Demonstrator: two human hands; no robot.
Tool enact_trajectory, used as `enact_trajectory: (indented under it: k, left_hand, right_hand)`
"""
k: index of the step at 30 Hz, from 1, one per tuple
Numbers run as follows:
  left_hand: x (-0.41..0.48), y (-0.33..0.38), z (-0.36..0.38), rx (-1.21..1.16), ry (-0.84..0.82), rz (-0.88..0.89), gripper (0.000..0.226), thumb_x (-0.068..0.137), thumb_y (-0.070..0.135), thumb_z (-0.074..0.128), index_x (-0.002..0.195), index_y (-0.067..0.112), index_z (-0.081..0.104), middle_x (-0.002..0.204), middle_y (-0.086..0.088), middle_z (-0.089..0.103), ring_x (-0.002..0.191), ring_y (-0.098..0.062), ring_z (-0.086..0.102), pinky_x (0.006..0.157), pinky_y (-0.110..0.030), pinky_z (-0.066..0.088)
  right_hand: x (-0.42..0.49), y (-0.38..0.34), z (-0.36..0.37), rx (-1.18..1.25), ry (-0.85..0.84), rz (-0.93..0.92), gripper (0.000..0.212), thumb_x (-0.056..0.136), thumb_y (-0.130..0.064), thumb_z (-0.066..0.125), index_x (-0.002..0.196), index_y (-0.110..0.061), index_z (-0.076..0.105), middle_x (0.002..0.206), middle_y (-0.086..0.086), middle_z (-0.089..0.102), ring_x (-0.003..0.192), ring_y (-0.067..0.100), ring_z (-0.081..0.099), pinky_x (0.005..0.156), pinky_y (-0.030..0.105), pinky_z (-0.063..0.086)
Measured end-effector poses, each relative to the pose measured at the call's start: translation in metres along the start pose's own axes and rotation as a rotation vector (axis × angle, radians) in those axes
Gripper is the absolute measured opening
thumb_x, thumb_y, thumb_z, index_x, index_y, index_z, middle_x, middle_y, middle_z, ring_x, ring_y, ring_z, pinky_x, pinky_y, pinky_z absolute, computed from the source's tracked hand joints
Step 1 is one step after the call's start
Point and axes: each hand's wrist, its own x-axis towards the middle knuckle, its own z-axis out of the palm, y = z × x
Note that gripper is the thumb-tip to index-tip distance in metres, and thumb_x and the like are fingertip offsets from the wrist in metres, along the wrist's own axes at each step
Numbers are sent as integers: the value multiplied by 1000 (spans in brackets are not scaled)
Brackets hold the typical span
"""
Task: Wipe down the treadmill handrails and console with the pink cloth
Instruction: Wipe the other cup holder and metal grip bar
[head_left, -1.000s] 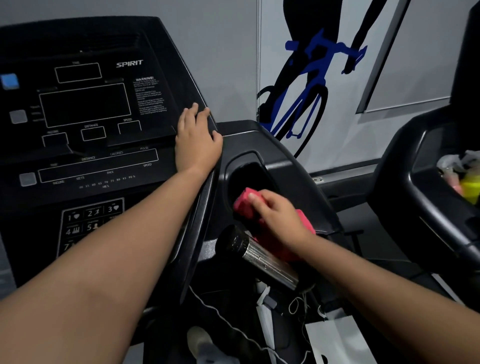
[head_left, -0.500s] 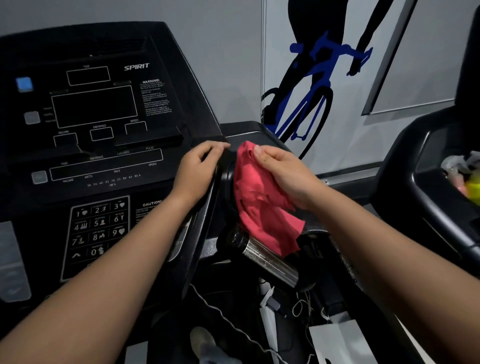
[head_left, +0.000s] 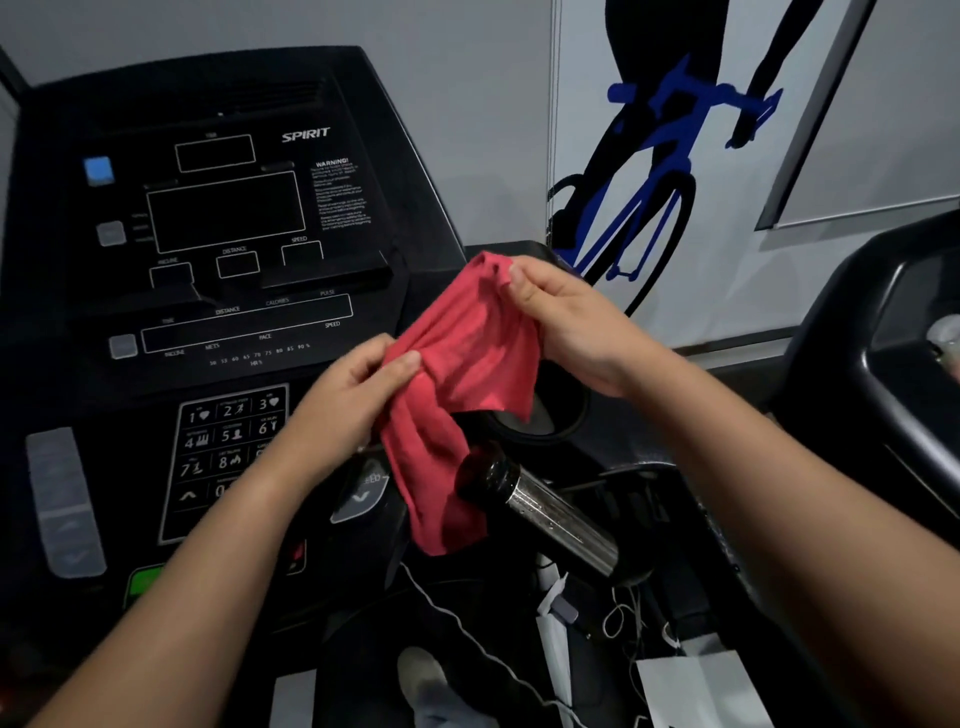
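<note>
Pink cloth (head_left: 462, 364), pinched by left hand (head_left: 358, 389), right hand (head_left: 566, 327)

Bare forearms (head_left: 208, 597), bare hands (head_left: 571, 332)

This is a gym or fitness room. A black treadmill console (head_left: 223, 218) fills the left of the view, branded SPIRIT and printed with windows for incline, distance, speed, calories, pace and pulse above a numbered keypad (head_left: 228, 441), with a chrome bar (head_left: 561, 525) jutting out at its lower right. The grey wall (head_left: 467, 78) behind carries a large silhouette of a cyclist (head_left: 670, 130) on a blue bike, and the dark frame of a second machine (head_left: 857, 338) stands at the right.
</note>
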Motion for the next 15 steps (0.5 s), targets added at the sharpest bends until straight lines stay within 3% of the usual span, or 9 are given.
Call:
enact_trajectory:
  k: [3,7,9,11,15]
  left_hand:
    - [-20,-2,6,128,163,121,14,96,26,49,84,21,52,73,17,52,66,8,47,65,-8,39]
    - [-38,-9,22,82,293,163,18,93,6,55,86,22,50,75,13,56,66,9,50,67,-8,42]
    - [-44,-8,31,15,254,177,16,87,6,58,86,21,53,75,17,60,68,8,52,67,-8,43]
    - [-48,-5,40,-6,189,204,11,83,10,56,85,21,55,74,18,60,68,7,52,66,-8,42]
    - [-46,2,53,7,118,203,7,79,14,57,83,17,53,72,14,56,66,4,49,65,-9,41]
  right_hand:
    - [-4,8,0,45,-83,97,12,93,-24,50,99,-20,60,88,-6,65,80,9,60,75,28,46]
    - [-13,14,-7,62,-329,262,13,78,-20,64,90,-19,68,87,-1,66,81,13,62,79,35,47]
    - [-18,13,-8,58,-481,310,23,70,-28,76,88,-14,70,85,3,67,79,15,62,77,30,50]
    - [-26,13,-6,3,-583,313,27,69,-39,76,82,-16,73,88,9,61,79,15,59,77,26,49]
    - [-39,10,4,-146,-543,286,21,70,-42,72,66,-22,76,89,-3,58,89,8,57,93,25,46]
